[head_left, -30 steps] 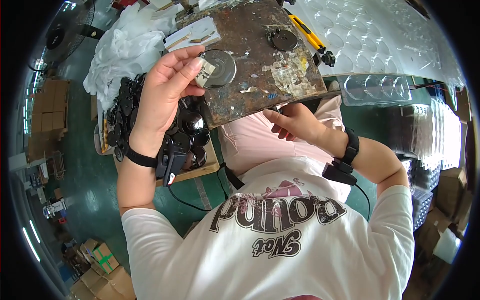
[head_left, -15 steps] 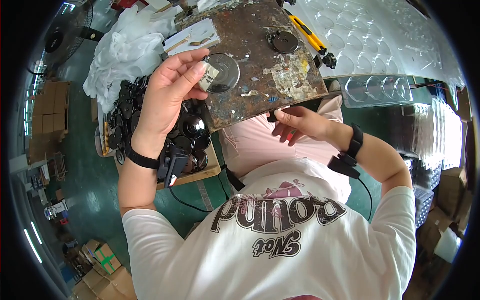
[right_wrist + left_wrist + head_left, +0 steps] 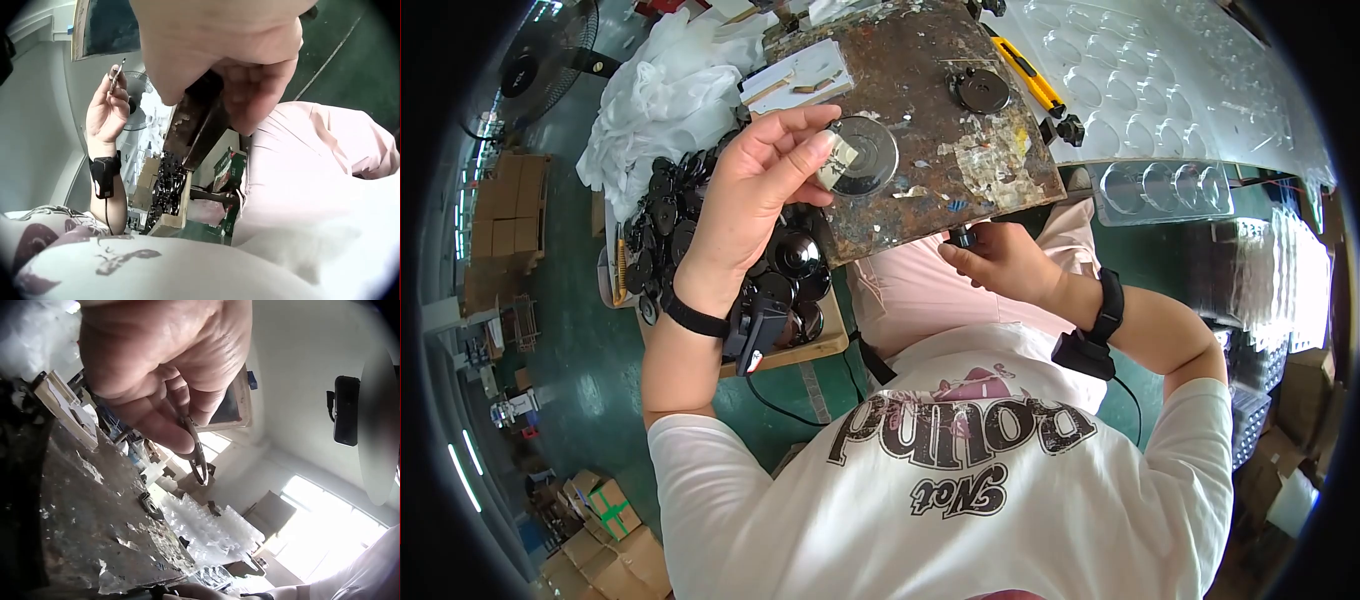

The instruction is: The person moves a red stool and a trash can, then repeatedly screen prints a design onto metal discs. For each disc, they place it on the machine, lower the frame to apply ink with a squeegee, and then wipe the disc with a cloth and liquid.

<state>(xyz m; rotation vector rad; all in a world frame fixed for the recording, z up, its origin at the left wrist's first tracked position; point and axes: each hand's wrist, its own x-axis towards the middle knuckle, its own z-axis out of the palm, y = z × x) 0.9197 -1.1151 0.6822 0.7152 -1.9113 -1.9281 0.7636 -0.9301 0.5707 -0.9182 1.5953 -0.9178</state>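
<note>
My left hand [image 3: 750,190] pinches a clear round disc [image 3: 880,150] by its near side, between thumb and fingers, above the left part of the worn workbench [image 3: 900,110]. A cream patch with dark marks [image 3: 837,165] shows on the disc beside the thumb. Seen edge-on in the left wrist view, the disc [image 3: 200,465] is thin. At the bench's front edge, above the lap, my right hand [image 3: 1012,262] curls its fingers round a small black knob-like piece [image 3: 962,237], mostly hidden by the fingers.
A box of shiny black round parts [image 3: 795,252] stands left of the bench. On the bench lie a black disc [image 3: 982,91], a yellow cutter [image 3: 1030,75] and a white board [image 3: 810,72]. Clear moulded trays [image 3: 1160,190] are at the right, white plastic bags [image 3: 655,110] at the back left.
The right-hand fingers, loosely spread half a second ago, have closed round the black piece at the bench edge. The left hand keeps its pinch on the disc; the whole head view has shifted slightly.
</note>
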